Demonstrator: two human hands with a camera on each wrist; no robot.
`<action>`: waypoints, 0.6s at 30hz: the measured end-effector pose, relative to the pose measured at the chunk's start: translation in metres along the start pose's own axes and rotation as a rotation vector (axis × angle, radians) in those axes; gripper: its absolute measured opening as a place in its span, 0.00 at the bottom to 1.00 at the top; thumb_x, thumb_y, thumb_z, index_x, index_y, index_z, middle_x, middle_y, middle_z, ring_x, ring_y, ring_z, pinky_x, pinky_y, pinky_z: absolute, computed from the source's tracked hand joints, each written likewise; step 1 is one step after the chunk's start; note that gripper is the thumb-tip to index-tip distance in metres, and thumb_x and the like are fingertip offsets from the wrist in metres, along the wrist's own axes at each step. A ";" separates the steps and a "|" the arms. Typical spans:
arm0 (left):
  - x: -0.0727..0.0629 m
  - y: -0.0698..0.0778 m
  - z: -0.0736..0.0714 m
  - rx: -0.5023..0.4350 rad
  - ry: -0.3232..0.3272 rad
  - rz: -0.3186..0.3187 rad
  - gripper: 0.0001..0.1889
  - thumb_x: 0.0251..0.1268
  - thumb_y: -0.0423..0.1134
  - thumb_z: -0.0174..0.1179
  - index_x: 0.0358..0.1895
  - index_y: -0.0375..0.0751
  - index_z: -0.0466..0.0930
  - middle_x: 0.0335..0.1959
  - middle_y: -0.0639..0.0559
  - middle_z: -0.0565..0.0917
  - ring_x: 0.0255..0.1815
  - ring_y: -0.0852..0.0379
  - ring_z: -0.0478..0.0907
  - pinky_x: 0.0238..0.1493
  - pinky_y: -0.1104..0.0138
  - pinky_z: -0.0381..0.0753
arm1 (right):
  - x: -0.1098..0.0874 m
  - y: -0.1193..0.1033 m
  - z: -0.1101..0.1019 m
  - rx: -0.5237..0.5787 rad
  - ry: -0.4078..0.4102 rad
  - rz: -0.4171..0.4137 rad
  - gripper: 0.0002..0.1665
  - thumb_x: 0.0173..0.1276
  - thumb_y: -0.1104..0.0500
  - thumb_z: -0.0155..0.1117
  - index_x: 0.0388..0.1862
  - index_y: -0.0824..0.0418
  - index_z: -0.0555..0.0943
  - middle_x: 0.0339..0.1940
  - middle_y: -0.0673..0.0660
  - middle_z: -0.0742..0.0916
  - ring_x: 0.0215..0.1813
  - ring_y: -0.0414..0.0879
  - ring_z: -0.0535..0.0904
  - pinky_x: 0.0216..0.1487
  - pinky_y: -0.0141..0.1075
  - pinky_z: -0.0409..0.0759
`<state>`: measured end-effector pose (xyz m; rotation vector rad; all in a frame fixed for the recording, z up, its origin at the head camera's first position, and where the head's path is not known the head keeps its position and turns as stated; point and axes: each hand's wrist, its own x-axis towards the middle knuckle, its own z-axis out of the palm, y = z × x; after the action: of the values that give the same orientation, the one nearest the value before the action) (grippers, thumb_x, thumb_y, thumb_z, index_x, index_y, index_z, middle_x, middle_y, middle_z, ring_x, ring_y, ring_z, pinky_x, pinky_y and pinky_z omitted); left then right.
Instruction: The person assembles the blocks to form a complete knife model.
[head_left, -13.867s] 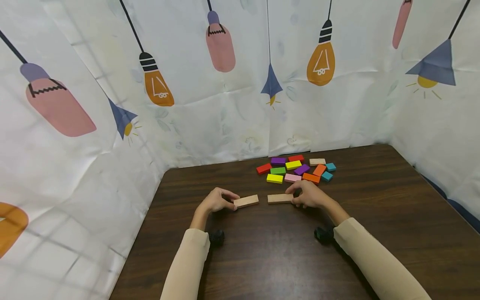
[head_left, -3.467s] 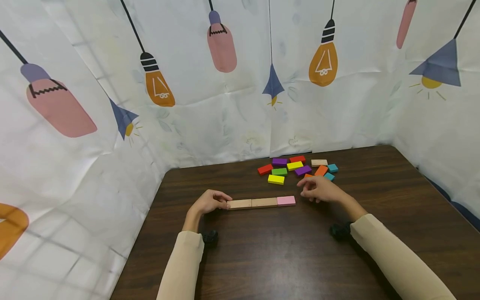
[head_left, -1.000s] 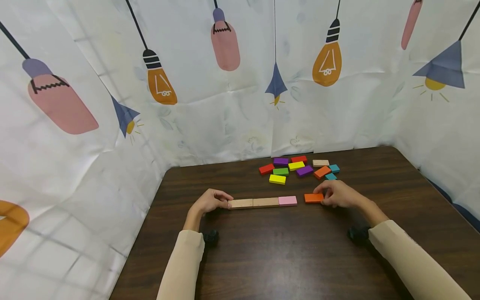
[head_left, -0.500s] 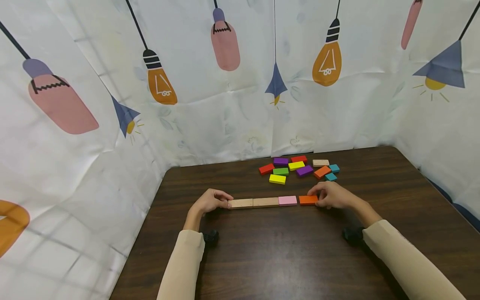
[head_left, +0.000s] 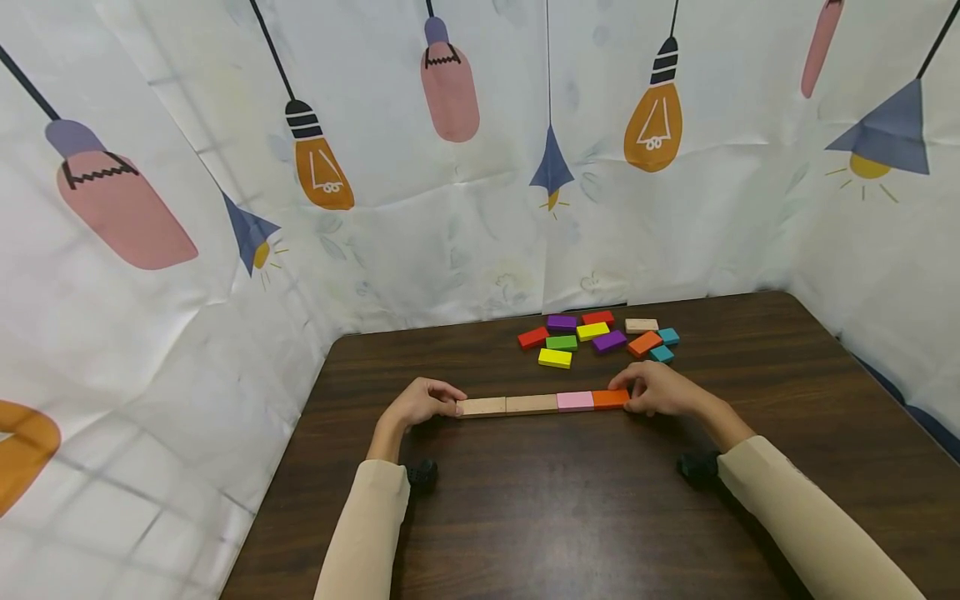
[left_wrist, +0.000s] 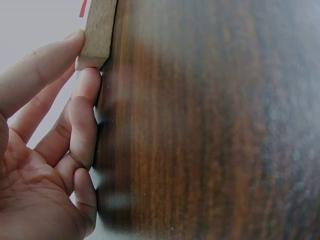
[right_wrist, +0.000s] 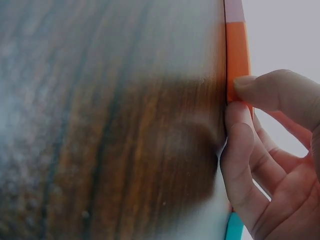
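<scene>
Four blocks would overcount my wording, so I describe a single row on the table: a plain wooden block (head_left: 482, 407) at the left, a second plain wooden block (head_left: 531, 404), a pink block (head_left: 574, 402) and an orange block (head_left: 611, 399) at the right, end to end. My left hand (head_left: 422, 403) pinches the outer end of the left wooden block; its thumb and fingers show at that end in the left wrist view. With thumb and fingers, my right hand (head_left: 660, 390) grips the orange block's right end, which lies flush against the pink one in the right wrist view.
Behind the row lie several loose coloured blocks, among them a yellow block (head_left: 555, 358), a green block (head_left: 561, 342), another orange block (head_left: 644, 344) and a teal block (head_left: 662, 354). A printed curtain (head_left: 480, 233) hangs along the back edge of the dark wooden table (head_left: 525, 508).
The pink block, then the orange one, came from the pile to the row's right end. Over the last second my right hand slid the orange block left against the pink; my left hand stayed.
</scene>
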<state>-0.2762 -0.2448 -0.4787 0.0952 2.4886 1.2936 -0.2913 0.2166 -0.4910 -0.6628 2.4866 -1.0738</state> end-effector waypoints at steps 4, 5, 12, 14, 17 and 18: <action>0.000 0.000 0.000 0.000 -0.001 0.000 0.10 0.62 0.37 0.73 0.47 0.45 0.91 0.35 0.50 0.88 0.38 0.54 0.80 0.47 0.61 0.77 | 0.000 0.000 0.000 0.009 -0.002 0.000 0.19 0.66 0.66 0.70 0.57 0.59 0.85 0.49 0.59 0.83 0.25 0.45 0.80 0.28 0.38 0.82; 0.000 0.000 0.000 0.001 -0.001 0.000 0.10 0.62 0.37 0.73 0.47 0.45 0.91 0.35 0.50 0.88 0.38 0.54 0.80 0.47 0.61 0.77 | 0.000 0.000 0.000 0.011 -0.003 -0.002 0.19 0.66 0.66 0.70 0.57 0.60 0.85 0.50 0.60 0.83 0.25 0.45 0.80 0.29 0.38 0.83; 0.000 0.000 0.000 0.005 -0.008 0.003 0.10 0.62 0.38 0.73 0.47 0.45 0.91 0.36 0.50 0.89 0.39 0.54 0.81 0.48 0.60 0.78 | 0.000 0.002 0.000 0.020 0.000 -0.004 0.19 0.67 0.66 0.70 0.57 0.61 0.85 0.51 0.61 0.83 0.25 0.46 0.80 0.28 0.37 0.82; -0.001 0.000 0.000 0.006 -0.007 0.004 0.11 0.62 0.38 0.73 0.47 0.45 0.91 0.36 0.50 0.88 0.39 0.54 0.80 0.48 0.60 0.77 | 0.000 0.002 0.000 0.020 -0.002 -0.002 0.19 0.67 0.66 0.70 0.57 0.60 0.85 0.49 0.60 0.83 0.25 0.45 0.80 0.28 0.37 0.82; -0.001 0.000 -0.001 0.006 -0.008 0.004 0.11 0.62 0.38 0.73 0.47 0.45 0.91 0.36 0.51 0.88 0.39 0.54 0.80 0.48 0.61 0.77 | -0.001 0.001 -0.001 0.019 -0.008 0.002 0.20 0.67 0.65 0.70 0.58 0.60 0.84 0.43 0.58 0.84 0.26 0.45 0.79 0.29 0.38 0.82; -0.001 0.000 -0.001 0.005 -0.009 0.005 0.11 0.62 0.38 0.73 0.47 0.45 0.91 0.36 0.51 0.89 0.39 0.54 0.80 0.48 0.61 0.77 | -0.001 0.001 -0.001 0.023 -0.010 0.006 0.20 0.68 0.65 0.70 0.59 0.60 0.83 0.44 0.58 0.84 0.26 0.45 0.79 0.29 0.38 0.83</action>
<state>-0.2755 -0.2452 -0.4779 0.1080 2.4855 1.2866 -0.2909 0.2187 -0.4908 -0.6527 2.4621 -1.0928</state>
